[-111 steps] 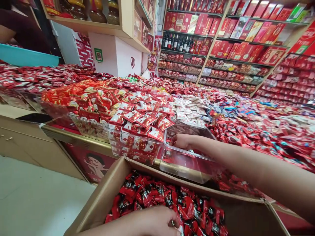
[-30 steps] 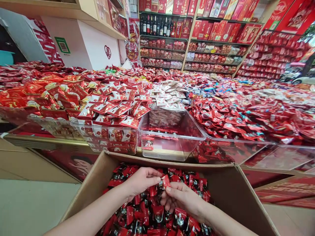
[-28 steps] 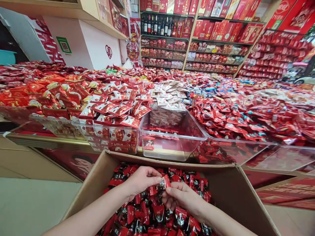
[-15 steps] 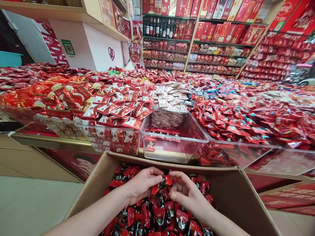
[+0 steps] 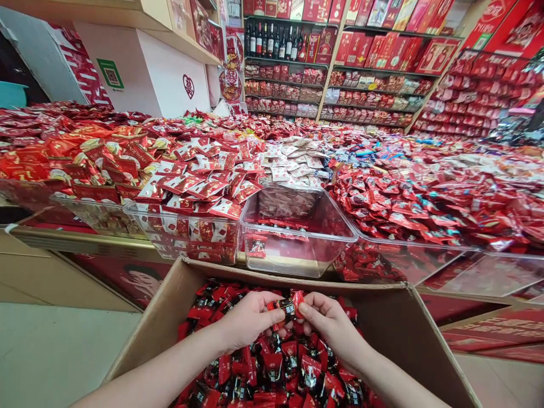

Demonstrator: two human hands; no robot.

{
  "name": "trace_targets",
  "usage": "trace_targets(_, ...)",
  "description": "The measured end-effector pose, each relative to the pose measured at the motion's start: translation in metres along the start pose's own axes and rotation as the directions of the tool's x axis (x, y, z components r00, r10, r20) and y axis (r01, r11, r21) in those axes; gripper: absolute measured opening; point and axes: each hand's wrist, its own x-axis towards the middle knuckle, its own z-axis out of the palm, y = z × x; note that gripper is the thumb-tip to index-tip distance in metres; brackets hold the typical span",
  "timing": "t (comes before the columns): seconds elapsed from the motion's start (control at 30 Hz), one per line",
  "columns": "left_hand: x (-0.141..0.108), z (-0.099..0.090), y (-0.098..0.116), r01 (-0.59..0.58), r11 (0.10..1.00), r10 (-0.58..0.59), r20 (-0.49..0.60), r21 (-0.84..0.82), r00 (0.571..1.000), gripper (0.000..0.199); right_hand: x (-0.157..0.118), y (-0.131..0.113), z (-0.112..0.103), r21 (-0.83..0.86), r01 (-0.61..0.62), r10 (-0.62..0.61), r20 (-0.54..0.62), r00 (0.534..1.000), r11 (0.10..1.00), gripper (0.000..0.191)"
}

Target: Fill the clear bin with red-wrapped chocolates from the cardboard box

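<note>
Red-and-black wrapped candies [image 5: 290,307] are between my two hands, just above the heap in a cardboard box [image 5: 395,317]. My left hand [image 5: 253,317] pinches the left end with thumb and fingers. At the right end, my right hand [image 5: 325,317] has its thumb and fingertips closed on the red wrapper. Whether one candy or more is held, I cannot tell. Many similar candies [image 5: 272,368] fill the box below. Past its far edge stands a clear plastic bin [image 5: 293,255] with a few red packets lying in it.
White-and-red packets [image 5: 195,181] are heaped in the bin to the left, and red packets [image 5: 382,209] fill the one to the right. Behind rise shelves of boxes and wine bottles [image 5: 272,42]. The box's far flap edge borders the counter [image 5: 106,245].
My right hand has moved in and closed its thumb and fingers on the candy wrapper. My left hand keeps its hold, and the candy is turned more level. The view shifted slightly.
</note>
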Motion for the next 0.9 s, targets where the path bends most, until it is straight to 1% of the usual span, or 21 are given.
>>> trace_targets(0.17, -0.001, 0.001, 0.001, -0.004, 1.000, 0.004, -0.033, -0.001, 0.999, 0.030, 0.000, 0.000, 0.002, 0.041, -0.010, 0.011, -0.046, 0.999, 0.999, 0.034)
trace_targets(0.27, -0.001, 0.002, 0.000, -0.013, 1.000, 0.012, -0.023, -0.016, 1.000, 0.032, 0.001, 0.004, 0.001, 0.003, -0.007, 0.008, -0.044, 0.999, 1.000, 0.033)
trace_targets(0.33, -0.002, 0.001, -0.002, -0.020, 0.999, 0.020, -0.006, -0.032, 1.000, 0.035, -0.001, 0.003, 0.000, -0.095, 0.032, -0.035, -0.031, 0.999, 0.995, 0.029)
trace_targets(0.37, -0.002, 0.000, -0.004, -0.020, 0.999, 0.020, 0.013, -0.035, 1.000, 0.037, -0.004, 0.000, 0.000, -0.170, 0.069, -0.075, -0.033, 0.997, 0.983, 0.026)
trace_targets(0.43, -0.003, -0.003, -0.009, 0.003, 1.000, -0.002, 0.075, -0.006, 0.997, 0.041, -0.013, -0.016, -0.001, -0.358, 0.177, -0.201, -0.030, 0.979, 0.917, 0.020)
trace_targets(0.5, -0.003, -0.005, -0.016, 0.042, 0.995, -0.053, 0.119, 0.093, 0.991, 0.038, -0.024, -0.044, -0.003, -0.525, 0.309, -0.366, -0.005, 0.931, 0.793, 0.014)
trace_targets(0.53, -0.003, -0.006, -0.019, 0.064, 0.986, -0.083, 0.120, 0.157, 0.989, 0.036, -0.028, -0.063, -0.004, -0.589, 0.373, -0.455, 0.009, 0.890, 0.717, 0.012)
trace_targets(0.6, -0.002, -0.007, -0.025, 0.086, 0.958, -0.117, 0.102, 0.274, 0.988, 0.034, -0.027, -0.105, -0.006, -0.672, 0.459, -0.630, -0.014, 0.776, 0.580, 0.012)
trace_targets(0.63, -0.002, -0.007, -0.027, 0.091, 0.944, -0.127, 0.093, 0.318, 0.988, 0.033, -0.020, -0.127, -0.007, -0.715, 0.462, -0.701, -0.054, 0.712, 0.525, 0.012)
trace_targets(0.67, -0.001, -0.006, -0.029, 0.092, 0.931, -0.132, 0.090, 0.353, 0.987, 0.034, -0.009, -0.146, -0.008, -0.748, 0.453, -0.748, -0.085, 0.658, 0.484, 0.012)
trace_targets(0.7, -0.001, -0.006, -0.031, 0.093, 0.920, -0.137, 0.090, 0.381, 0.987, 0.034, 0.005, -0.161, -0.009, -0.760, 0.435, -0.740, -0.090, 0.666, 0.484, 0.012)
trace_targets(0.73, 0.000, -0.006, -0.032, 0.094, 0.910, -0.141, 0.088, 0.404, 0.986, 0.035, 0.023, -0.173, -0.011, -0.759, 0.405, -0.689, -0.078, 0.720, 0.509, 0.013)
trace_targets(0.77, 0.000, -0.005, -0.033, 0.093, 0.900, -0.144, 0.087, 0.426, 0.986, 0.035, 0.043, -0.180, -0.012, -0.759, 0.351, -0.591, -0.055, 0.805, 0.548, 0.012)
trace_targets(0.8, 0.000, -0.005, -0.034, 0.096, 0.889, -0.151, 0.087, 0.448, 0.985, 0.036, 0.064, -0.182, -0.012, -0.761, 0.283, -0.465, -0.028, 0.885, 0.584, 0.011)
trace_targets(0.83, 0.000, -0.005, -0.034, 0.100, 0.874, -0.160, 0.087, 0.475, 0.983, 0.037, 0.084, -0.181, -0.013, -0.770, 0.200, -0.307, 0.006, 0.952, 0.606, 0.009)
trace_targets(0.87, -0.001, -0.005, -0.032, 0.104, 0.856, -0.170, 0.085, 0.506, 0.982, 0.037, 0.103, -0.176, -0.012, -0.792, 0.117, -0.152, 0.031, 0.988, 0.599, 0.007)
trace_targets(0.9, -0.003, -0.004, -0.030, 0.107, 0.836, -0.180, 0.085, 0.538, 0.980, 0.038, 0.118, -0.169, -0.011, -0.824, 0.038, -0.012, 0.038, 0.999, 0.566, 0.005)
